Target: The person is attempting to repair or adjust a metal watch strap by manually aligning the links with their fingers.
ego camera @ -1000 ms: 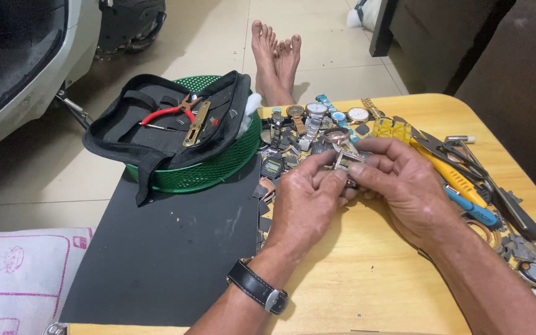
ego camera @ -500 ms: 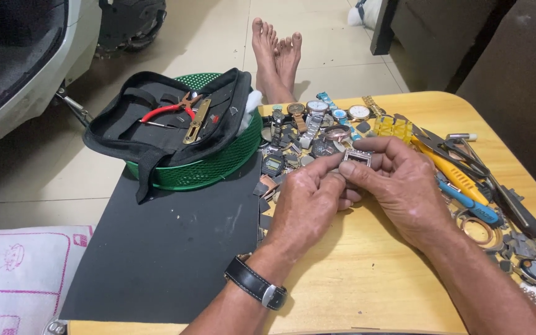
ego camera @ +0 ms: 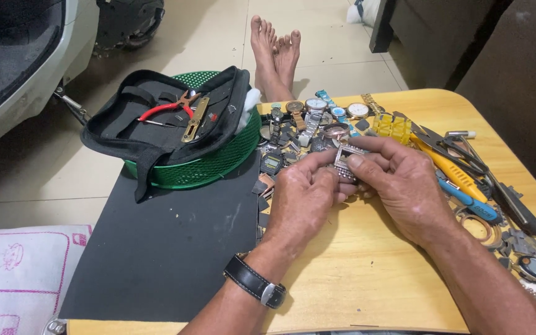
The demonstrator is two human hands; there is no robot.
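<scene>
A light wooden table [ego camera: 367, 279] fills most of the scene, and a black mat [ego camera: 162, 248] covers its left part and hangs over the near edge. On the far end of the mat sits a round green mesh basket [ego camera: 212, 164], and a black tool pouch [ego camera: 162, 118] lies open across its top with red-handled pliers [ego camera: 165, 108] and a brass-coloured tool [ego camera: 193, 119] inside. Beyond the table edge a pair of bare feet [ego camera: 274, 53] rests on the tiled floor. Over the middle of the table both hands meet: the left hand [ego camera: 302, 201], a black-strapped wristwatch [ego camera: 254, 282] on its wrist, and the right hand [ego camera: 401, 183] are closed together on a small metal watch band piece [ego camera: 345, 162], fingers and thumbs pinching it from either side just above the wood. Behind the hands lies a heap of watches and watch parts [ego camera: 308, 124], several with round faces. To the right are yellow-handled pliers [ego camera: 448, 162], a blue-handled tool [ego camera: 473, 201] and a black-handled tool [ego camera: 516, 208], lying side by side, with loose rings and small watch bits [ego camera: 528, 257] near the right edge. A white cloth with pink stitching [ego camera: 13, 273] shows at the lower left.
</scene>
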